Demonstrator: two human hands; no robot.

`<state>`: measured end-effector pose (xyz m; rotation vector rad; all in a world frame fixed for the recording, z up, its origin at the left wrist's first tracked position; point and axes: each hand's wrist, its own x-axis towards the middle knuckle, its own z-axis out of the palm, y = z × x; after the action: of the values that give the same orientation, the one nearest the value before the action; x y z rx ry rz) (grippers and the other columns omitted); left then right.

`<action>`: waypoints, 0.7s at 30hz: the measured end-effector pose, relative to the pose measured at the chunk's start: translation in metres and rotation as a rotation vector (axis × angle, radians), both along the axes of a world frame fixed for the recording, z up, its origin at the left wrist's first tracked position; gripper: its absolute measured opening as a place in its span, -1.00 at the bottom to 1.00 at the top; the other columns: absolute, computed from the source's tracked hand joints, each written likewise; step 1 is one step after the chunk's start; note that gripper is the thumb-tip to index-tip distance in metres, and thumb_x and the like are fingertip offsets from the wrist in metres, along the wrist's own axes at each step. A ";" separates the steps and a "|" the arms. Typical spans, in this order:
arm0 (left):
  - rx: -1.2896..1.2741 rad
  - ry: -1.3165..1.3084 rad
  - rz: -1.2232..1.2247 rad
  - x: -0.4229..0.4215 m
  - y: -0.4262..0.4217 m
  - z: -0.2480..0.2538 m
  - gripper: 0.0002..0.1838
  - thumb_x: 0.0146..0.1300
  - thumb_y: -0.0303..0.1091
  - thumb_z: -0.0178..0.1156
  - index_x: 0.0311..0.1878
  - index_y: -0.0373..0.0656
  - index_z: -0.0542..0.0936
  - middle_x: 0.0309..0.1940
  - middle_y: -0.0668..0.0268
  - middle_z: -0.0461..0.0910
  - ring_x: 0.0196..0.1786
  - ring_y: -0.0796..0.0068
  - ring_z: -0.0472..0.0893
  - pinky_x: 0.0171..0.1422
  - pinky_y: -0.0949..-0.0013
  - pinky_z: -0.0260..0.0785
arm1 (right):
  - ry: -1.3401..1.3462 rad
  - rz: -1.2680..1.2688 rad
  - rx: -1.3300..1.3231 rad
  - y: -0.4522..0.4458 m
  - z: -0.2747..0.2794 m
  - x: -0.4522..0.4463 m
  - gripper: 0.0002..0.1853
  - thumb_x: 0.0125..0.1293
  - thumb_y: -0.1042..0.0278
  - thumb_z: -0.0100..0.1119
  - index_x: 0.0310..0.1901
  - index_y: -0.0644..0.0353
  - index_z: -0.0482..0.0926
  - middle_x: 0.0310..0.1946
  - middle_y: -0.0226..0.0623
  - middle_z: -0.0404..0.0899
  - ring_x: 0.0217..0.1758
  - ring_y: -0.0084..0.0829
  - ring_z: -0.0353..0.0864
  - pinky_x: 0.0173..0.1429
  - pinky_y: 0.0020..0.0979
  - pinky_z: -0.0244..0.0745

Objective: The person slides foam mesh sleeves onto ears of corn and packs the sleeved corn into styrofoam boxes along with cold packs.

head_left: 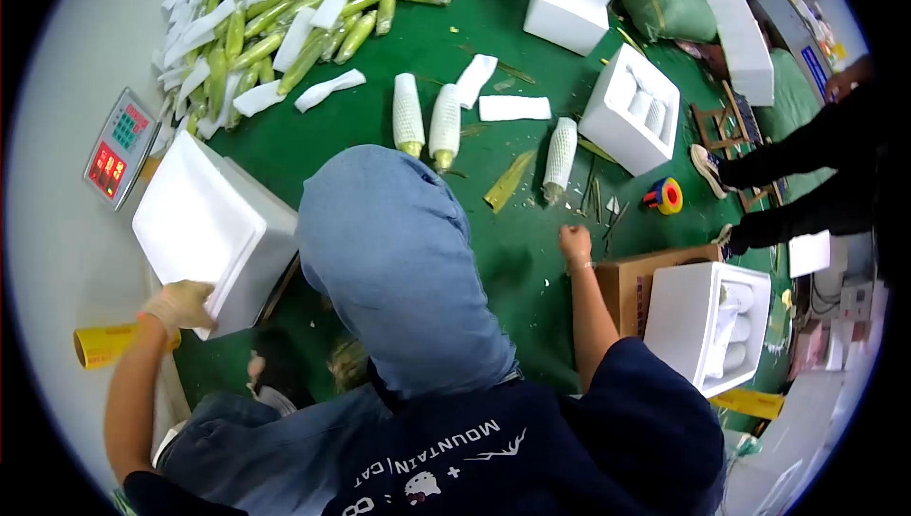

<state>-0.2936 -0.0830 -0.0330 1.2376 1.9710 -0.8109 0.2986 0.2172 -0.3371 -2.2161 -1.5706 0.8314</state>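
My left hand (180, 305), in a pale glove, grips the near corner of a white foam box (195, 217) with a flat white top. My right hand (574, 245) is closed just above the green floor; whether anything is inside it is hidden. Beyond that hand lies an ear of corn in a white foam net sleeve (560, 160). Two more sleeved ears (407, 116) lie side by side farther left. Flat white foam sleeves (514, 108) and a loose green husk leaf (510, 181) are near them.
A heap of green, plastic-wrapped corn (285, 32) fills the back left. A lit scale (121, 148) stands at left. Foam boxes (631, 108) with sleeved corn, a cardboard box (622, 298) and a tape roll (669, 196) are at right, near a person's legs (797, 146).
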 end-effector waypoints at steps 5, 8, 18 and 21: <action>0.542 0.257 -0.059 -0.041 0.061 0.061 -0.50 -0.06 -0.19 0.28 0.01 -0.13 0.56 -0.04 0.19 0.59 0.00 0.21 0.57 0.10 0.24 0.41 | -0.099 -0.104 0.001 -0.077 -0.036 0.005 -0.37 0.01 0.15 0.21 0.04 0.35 0.22 -0.12 0.26 0.48 -0.01 0.16 0.48 0.12 -0.09 0.40; 0.955 0.132 -0.013 -0.028 0.115 0.092 -0.58 0.07 -0.25 0.15 0.03 -0.16 0.54 -0.24 0.18 0.63 -0.14 0.27 0.62 0.02 0.31 0.42 | -0.163 -0.138 0.044 -0.048 -0.048 -0.018 -0.31 0.03 0.19 0.21 0.12 0.33 0.13 0.05 0.31 0.29 0.07 0.21 0.40 0.16 -0.08 0.38; 0.639 -0.183 0.092 0.000 0.251 -0.046 -0.47 0.04 -0.14 0.18 0.10 -0.16 0.50 -0.06 0.15 0.60 0.02 0.21 0.57 0.14 0.31 0.39 | -0.353 -0.157 -0.158 0.192 -0.016 -0.065 -0.14 -0.18 -0.08 0.39 0.07 0.26 0.21 0.05 0.04 0.45 0.12 0.02 0.45 0.13 -0.10 0.41; 0.413 -0.100 0.094 -0.010 0.339 -0.099 -0.36 0.04 -0.10 0.21 0.22 -0.12 0.40 0.15 0.14 0.45 0.21 0.21 0.43 0.28 0.26 0.28 | -0.247 -0.189 -0.022 0.203 -0.008 -0.098 -0.27 -0.20 0.09 0.37 -0.02 0.29 0.26 -0.12 0.13 0.54 -0.07 0.03 0.57 0.06 -0.12 0.47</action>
<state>-0.3037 0.2561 -0.1319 1.3693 2.1616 -0.2941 0.2006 0.4198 -0.3453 -2.5153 -1.4266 0.5409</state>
